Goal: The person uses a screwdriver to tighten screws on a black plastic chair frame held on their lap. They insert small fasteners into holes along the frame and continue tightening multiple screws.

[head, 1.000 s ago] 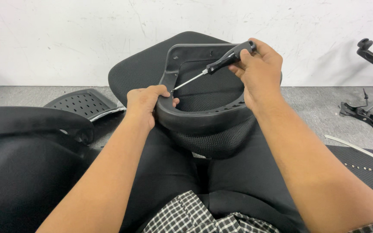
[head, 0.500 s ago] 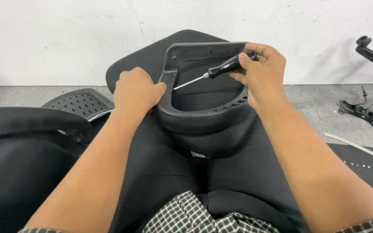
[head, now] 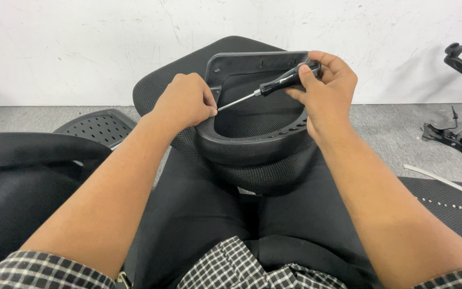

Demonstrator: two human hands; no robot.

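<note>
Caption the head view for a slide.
Right hand drives a screwdriver into a black chair frame steadied by the left hand.

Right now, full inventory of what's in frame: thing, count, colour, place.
screwdriver: 1, black handle with metal shaft, across the frame's opening, tip at the left hand
plastic frame: 1, black, curved, on the lap, centre
mesh seat pad: 1, black, behind and under the frame
perforated panel: 1, black, on the floor at left
chair shell: 1, black, near left
chair base parts: 1 cluster, black, on the floor at far right
mesh panel: 1, black with a row of small screws or studs, at right
wall: 1, white, scuffed, background
left hand: 1, gripping the frame's left rim
right hand: 1, holding the screwdriver handle
</note>
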